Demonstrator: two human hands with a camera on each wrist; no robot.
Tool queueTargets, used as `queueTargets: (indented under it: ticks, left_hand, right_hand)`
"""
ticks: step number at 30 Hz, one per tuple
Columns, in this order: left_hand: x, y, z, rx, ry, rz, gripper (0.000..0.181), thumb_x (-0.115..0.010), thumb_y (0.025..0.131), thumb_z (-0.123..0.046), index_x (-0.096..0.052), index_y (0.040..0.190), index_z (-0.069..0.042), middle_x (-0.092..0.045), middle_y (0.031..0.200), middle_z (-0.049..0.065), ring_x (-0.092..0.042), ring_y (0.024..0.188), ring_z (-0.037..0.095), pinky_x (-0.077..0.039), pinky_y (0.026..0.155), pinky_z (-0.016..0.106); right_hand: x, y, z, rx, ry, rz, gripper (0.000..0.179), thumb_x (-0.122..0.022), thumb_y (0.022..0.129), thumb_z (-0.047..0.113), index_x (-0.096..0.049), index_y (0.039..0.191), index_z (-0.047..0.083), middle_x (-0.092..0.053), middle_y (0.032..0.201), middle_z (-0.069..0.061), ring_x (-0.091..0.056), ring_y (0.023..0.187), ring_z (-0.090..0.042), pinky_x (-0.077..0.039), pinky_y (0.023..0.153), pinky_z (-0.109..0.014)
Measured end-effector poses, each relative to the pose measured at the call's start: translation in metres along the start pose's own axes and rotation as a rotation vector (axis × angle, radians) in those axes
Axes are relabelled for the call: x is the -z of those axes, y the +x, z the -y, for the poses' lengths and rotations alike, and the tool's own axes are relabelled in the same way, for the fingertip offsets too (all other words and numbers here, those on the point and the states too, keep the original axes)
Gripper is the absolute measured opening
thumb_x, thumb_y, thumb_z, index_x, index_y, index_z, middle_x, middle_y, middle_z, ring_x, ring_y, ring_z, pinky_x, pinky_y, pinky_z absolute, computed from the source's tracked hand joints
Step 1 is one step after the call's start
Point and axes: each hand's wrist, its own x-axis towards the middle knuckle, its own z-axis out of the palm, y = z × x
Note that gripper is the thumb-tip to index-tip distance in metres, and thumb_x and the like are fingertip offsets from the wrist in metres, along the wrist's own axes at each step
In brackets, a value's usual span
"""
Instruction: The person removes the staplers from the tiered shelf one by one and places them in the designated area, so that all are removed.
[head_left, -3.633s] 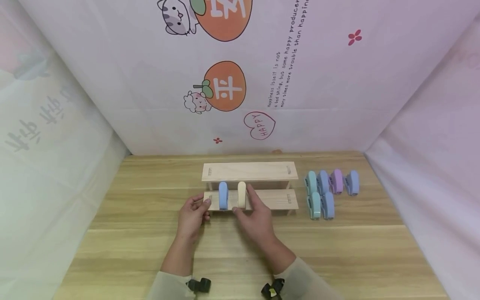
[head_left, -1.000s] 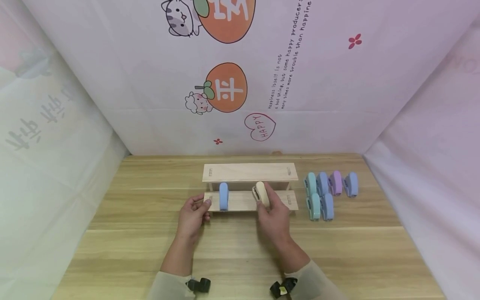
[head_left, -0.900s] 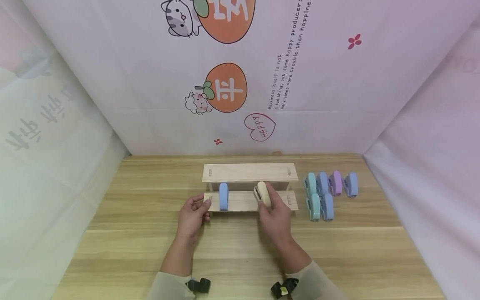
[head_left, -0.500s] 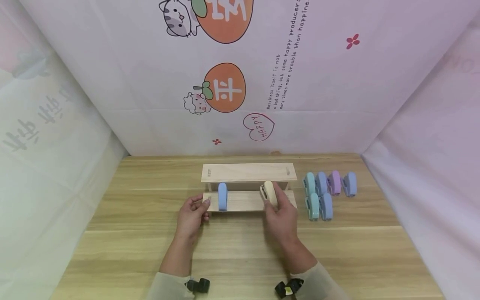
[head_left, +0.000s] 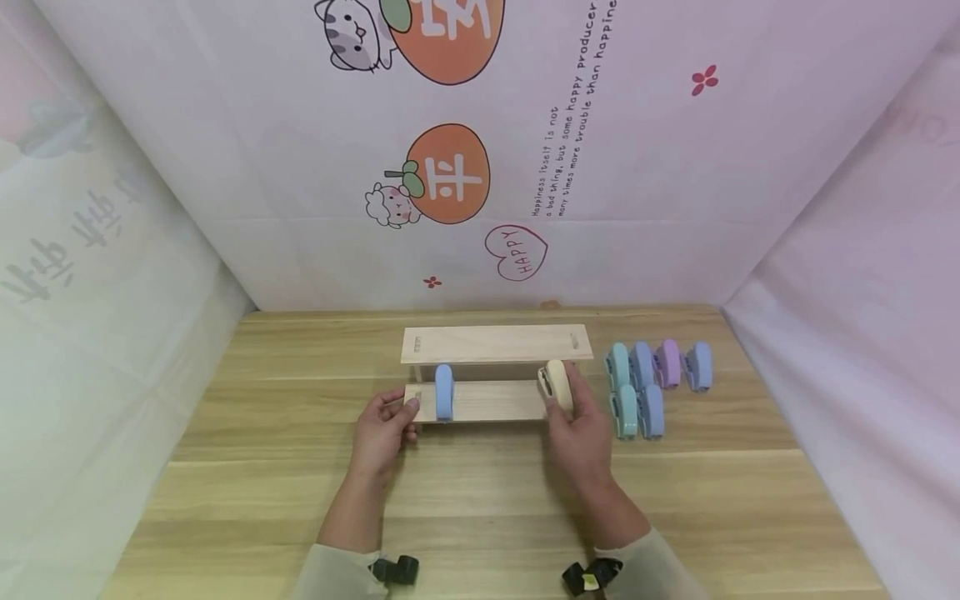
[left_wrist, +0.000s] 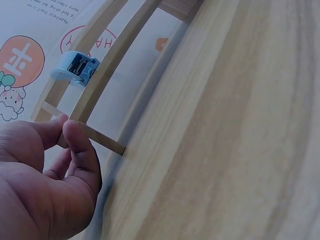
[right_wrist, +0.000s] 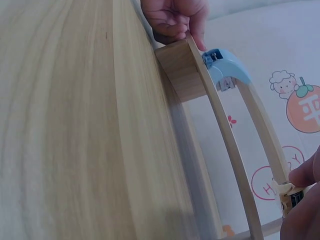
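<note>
My left hand (head_left: 381, 433) pinches the left end of the front board of a small two-step wooden rack (head_left: 498, 402). In the left wrist view the thumb and a finger (left_wrist: 82, 145) grip the board's corner. A blue mini stapler (head_left: 445, 392) stands on that board, just right of the left hand. My right hand (head_left: 581, 433) holds a cream mini stapler (head_left: 557, 385) over the board's right end, tilted slightly, between thumb and fingers. Whether it touches the board cannot be told. In the right wrist view the cream stapler (right_wrist: 286, 196) shows only partly behind the hand.
Right of the rack, several more staplers stand on the wooden table (head_left: 480, 500): teal (head_left: 617, 365), blue (head_left: 652, 410) and purple (head_left: 667, 363) ones, in two rows. The rack's higher back board (head_left: 497, 343) lies behind. A printed white cloth (head_left: 637, 250) hangs around the table.
The right hand has carried the cream stapler rightward along the front board, from beside the blue stapler to the right end, and it now tilts. The left hand has stayed on the board.
</note>
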Motion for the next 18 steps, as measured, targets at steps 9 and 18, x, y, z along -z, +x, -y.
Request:
queueTargets:
  ticks: [9,18]
  left_hand:
    - [0.0,0.001,0.002,0.002,0.007,-0.001,0.044,-0.076,0.097,-0.018,-0.058,0.136,-0.008,-0.065,0.108,0.011,-0.06,0.08,0.019,-0.06,0.065,0.025]
    - [0.001,0.004,0.003,0.011,0.031,-0.002,0.039,-0.073,0.099,-0.018,-0.058,0.135,-0.012,-0.065,0.114,0.013,-0.061,0.085,0.021,-0.061,0.067,0.027]
  right_hand:
    - [0.011,0.003,-0.004,0.056,-0.007,-0.053,0.062,-0.069,0.092,-0.005,-0.054,0.15,0.012,-0.056,0.149,-0.007,-0.05,0.139,-0.021,-0.042,0.116,-0.036]
    - [0.022,0.008,-0.01,0.127,0.019,-0.123,0.064,-0.071,0.086,-0.015,-0.059,0.145,0.004,-0.059,0.145,-0.015,-0.054,0.136,-0.03,-0.044,0.109,-0.022]
